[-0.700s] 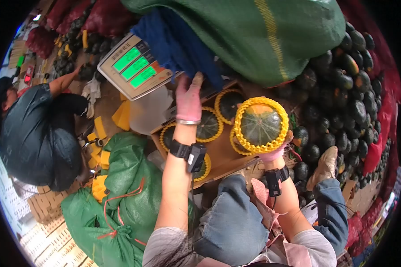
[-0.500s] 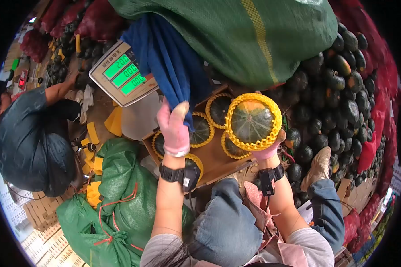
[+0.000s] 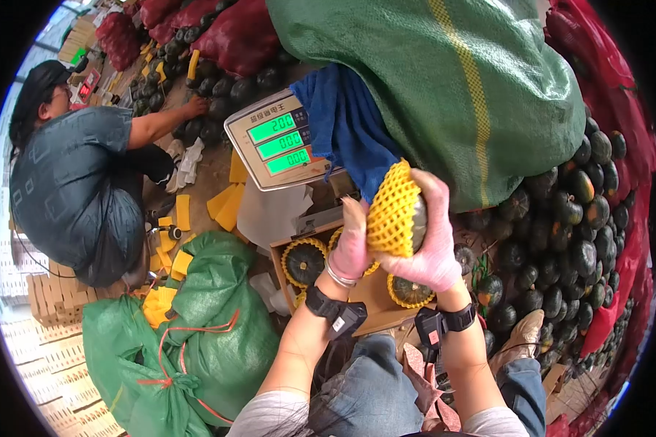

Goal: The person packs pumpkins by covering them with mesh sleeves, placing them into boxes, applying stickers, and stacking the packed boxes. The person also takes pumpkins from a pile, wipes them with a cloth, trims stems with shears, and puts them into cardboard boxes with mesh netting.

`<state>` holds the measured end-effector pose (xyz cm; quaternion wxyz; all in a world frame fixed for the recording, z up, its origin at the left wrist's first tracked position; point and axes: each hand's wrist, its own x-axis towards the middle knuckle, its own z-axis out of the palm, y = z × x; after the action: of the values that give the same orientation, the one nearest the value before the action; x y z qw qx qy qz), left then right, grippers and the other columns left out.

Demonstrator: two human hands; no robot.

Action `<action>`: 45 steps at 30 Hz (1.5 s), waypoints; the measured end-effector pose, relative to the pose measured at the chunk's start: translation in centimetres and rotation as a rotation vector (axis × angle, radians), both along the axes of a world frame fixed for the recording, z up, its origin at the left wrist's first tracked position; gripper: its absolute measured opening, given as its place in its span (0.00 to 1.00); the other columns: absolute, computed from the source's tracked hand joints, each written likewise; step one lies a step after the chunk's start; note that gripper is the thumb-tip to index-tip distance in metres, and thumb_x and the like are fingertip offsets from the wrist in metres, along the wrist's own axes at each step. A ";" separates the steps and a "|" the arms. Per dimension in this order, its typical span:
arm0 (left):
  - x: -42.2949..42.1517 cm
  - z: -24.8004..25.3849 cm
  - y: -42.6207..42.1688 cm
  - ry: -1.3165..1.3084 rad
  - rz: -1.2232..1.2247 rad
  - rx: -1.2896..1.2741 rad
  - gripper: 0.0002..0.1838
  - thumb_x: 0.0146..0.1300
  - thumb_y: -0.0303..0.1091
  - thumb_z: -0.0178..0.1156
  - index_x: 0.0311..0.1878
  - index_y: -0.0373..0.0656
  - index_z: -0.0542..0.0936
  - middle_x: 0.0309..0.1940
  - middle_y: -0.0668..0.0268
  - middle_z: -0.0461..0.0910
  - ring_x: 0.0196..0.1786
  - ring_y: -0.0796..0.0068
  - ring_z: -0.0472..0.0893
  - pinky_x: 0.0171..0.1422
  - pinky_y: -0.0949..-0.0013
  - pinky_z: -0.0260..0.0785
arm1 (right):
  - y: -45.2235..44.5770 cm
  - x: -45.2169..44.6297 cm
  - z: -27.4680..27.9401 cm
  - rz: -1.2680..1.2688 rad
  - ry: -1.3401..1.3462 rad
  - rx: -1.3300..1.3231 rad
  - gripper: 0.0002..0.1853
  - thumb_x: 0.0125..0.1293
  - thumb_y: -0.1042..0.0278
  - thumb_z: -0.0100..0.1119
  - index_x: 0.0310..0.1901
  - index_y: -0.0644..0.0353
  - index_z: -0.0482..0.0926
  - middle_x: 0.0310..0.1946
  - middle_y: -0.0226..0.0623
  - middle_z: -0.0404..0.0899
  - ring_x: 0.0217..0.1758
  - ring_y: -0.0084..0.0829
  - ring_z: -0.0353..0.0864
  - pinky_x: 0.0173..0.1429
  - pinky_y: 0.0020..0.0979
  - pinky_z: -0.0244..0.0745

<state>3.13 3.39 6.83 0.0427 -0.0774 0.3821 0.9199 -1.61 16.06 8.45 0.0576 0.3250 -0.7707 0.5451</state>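
Observation:
In front of me a dark green pumpkin sits in a yellow foam net [image 3: 392, 218], its netted side turned to the left. My right hand [image 3: 436, 237], in a pink glove, wraps around its right side and underside. On the opposite side my left hand [image 3: 350, 244], gloved too, is cupped against the net, its fingertips partly raised. A blue cloth [image 3: 346, 120] hangs down behind the pumpkin; its lower end is hidden there. Below the hands is a cardboard box [image 3: 375, 322] with several netted pumpkins [image 3: 304, 264] inside.
A scale display [image 3: 273, 142] stands beyond the box, beside a large green sack [image 3: 430, 87]. Loose pumpkins [image 3: 561, 247] are heaped at the right. Tied green bags [image 3: 197, 342] lie at the left near yellow foam nets [image 3: 226, 205]. A person [image 3: 80, 167] crouches at far left, reaching toward pumpkins.
My left hand has let go of the blue cloth where I gripped it and come to the pumpkin. My right hand has turned the pumpkin sideways. The view has shifted left.

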 end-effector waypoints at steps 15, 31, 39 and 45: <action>0.7 -0.9 -1.3 0.108 0.031 0.308 0.61 0.49 0.84 0.26 0.70 0.37 0.56 0.68 0.56 0.60 0.69 0.61 0.61 0.75 0.59 0.48 | -2.0 0.4 1.1 -0.121 -0.070 0.168 0.50 0.29 0.57 0.71 0.61 0.57 0.62 0.53 0.53 0.62 0.56 0.54 0.65 0.62 0.45 0.65; 3.1 -0.1 -1.0 0.144 0.171 0.283 0.59 0.52 0.82 0.30 0.72 0.37 0.52 0.73 0.60 0.51 0.75 0.61 0.50 0.78 0.58 0.35 | 0.4 0.6 -4.2 0.207 -1.183 -1.263 0.35 0.51 0.54 0.57 0.62 0.59 0.66 0.58 0.45 0.71 0.59 0.42 0.72 0.64 0.44 0.67; 3.6 0.3 -2.0 0.067 0.168 0.158 0.60 0.51 0.83 0.32 0.70 0.33 0.55 0.71 0.56 0.55 0.73 0.60 0.55 0.77 0.57 0.41 | 2.1 0.8 -6.7 0.334 -1.149 -1.369 0.36 0.53 0.45 0.53 0.63 0.55 0.67 0.61 0.42 0.69 0.62 0.43 0.69 0.66 0.49 0.64; 2.2 -0.7 -1.7 0.385 -0.036 -0.687 0.56 0.59 0.77 0.24 0.68 0.28 0.57 0.70 0.54 0.56 0.73 0.61 0.53 0.76 0.66 0.37 | 1.3 0.1 -4.8 0.147 -1.080 -1.003 0.38 0.49 0.65 0.59 0.65 0.61 0.60 0.59 0.42 0.70 0.60 0.39 0.71 0.65 0.39 0.66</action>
<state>5.38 1.74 6.15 -0.0421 0.0934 0.6701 0.7351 -1.50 17.31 3.69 -0.2245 -0.0030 -0.3264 0.9182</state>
